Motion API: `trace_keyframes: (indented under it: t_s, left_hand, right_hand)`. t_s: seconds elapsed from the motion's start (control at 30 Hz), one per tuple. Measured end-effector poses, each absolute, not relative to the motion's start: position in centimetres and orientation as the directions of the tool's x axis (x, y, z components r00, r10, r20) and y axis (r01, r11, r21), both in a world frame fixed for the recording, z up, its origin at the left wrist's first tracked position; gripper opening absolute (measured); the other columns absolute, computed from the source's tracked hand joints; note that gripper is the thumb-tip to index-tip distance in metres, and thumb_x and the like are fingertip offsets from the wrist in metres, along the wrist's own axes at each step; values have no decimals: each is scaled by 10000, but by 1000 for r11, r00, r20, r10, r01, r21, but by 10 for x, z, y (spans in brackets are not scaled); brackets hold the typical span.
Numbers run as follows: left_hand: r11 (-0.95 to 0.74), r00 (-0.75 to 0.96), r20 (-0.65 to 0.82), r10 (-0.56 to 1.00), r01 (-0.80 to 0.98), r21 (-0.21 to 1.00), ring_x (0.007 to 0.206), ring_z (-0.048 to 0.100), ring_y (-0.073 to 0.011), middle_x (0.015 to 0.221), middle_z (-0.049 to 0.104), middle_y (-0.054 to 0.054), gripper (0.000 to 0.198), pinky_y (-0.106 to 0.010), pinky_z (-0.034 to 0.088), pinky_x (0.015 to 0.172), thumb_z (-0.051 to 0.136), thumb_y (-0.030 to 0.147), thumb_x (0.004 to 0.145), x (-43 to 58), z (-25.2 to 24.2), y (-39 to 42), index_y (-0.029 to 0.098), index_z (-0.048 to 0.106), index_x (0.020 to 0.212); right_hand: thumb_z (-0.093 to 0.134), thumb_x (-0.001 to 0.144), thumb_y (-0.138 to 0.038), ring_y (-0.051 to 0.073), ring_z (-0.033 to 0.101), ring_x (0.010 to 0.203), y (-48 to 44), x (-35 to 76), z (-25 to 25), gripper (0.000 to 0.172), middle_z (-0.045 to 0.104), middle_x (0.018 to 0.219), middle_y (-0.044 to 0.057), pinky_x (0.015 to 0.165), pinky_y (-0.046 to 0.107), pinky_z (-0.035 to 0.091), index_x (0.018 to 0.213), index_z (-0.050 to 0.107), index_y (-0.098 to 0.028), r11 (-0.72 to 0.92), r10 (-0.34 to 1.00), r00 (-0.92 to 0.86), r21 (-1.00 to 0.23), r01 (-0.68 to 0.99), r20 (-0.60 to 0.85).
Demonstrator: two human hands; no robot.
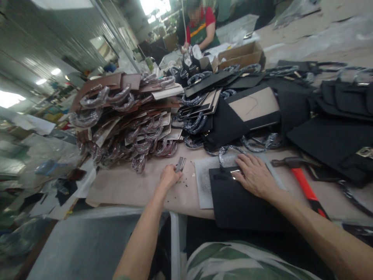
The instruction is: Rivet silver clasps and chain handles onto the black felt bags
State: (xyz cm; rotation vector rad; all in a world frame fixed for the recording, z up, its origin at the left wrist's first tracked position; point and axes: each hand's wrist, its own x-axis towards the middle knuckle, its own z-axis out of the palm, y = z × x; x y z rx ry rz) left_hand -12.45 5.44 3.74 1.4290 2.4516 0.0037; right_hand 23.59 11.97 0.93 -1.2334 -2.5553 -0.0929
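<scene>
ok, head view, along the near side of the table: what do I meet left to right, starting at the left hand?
Left hand → small metal piece by its fingertips → right hand → hammer. Left out, overlapping the right hand: black panel, grey board.

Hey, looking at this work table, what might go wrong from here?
The small dark bits lie loose beside the left hand, so a careless sweep might scatter them. The hammer lies close to the right forearm, which might knock it. The black panel under the right hand sticks out past the front edge of the table, so it could get bumped out of place.
</scene>
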Motion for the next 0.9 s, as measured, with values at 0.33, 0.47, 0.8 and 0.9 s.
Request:
trace_keyframes:
  t_s: [0.33,0.47,0.8,0.9]
  left_hand:
    - [496,-401,-387,831,848,186,683,631,-204,581,617,-8,202,-263,398,615,803,222,602,-144,29,87,192,603,595]
    - [514,-407,-355,841,806,293,568,554,-156,507,524,36,201,-246,351,547,743,248,662,-152,30,66,192,569,581]
    - [293,-630,-41,775,303,907,743,683,-152,833,720,-42,419,-249,546,700,733,458,724,-139,10,-3,136,623,968]
    - [190,-659,28,752,258,947,804,720,-167,906,749,-75,431,-280,582,774,751,460,737,-113,2,-13,144,611,994]
  right_hand:
    - [419,1014,-497,354,417,1349,115,236,13,518,540,1441,167,1107,500,321,1321,599,-120,607,784,-561,-142,782,265]
    - [413,1016,-503,357,420,1340,115,235,14,519,530,1454,158,1108,501,309,1328,591,-128,600,791,-557,-142,787,251]
    - [408,1011,-463,359,424,1326,115,235,19,486,551,1423,164,1095,521,322,1325,596,-142,599,796,-553,-191,778,247]
    - [418,1005,-456,361,423,1333,115,234,19,488,554,1423,164,1101,528,316,1341,591,-148,596,799,-549,-200,778,245]
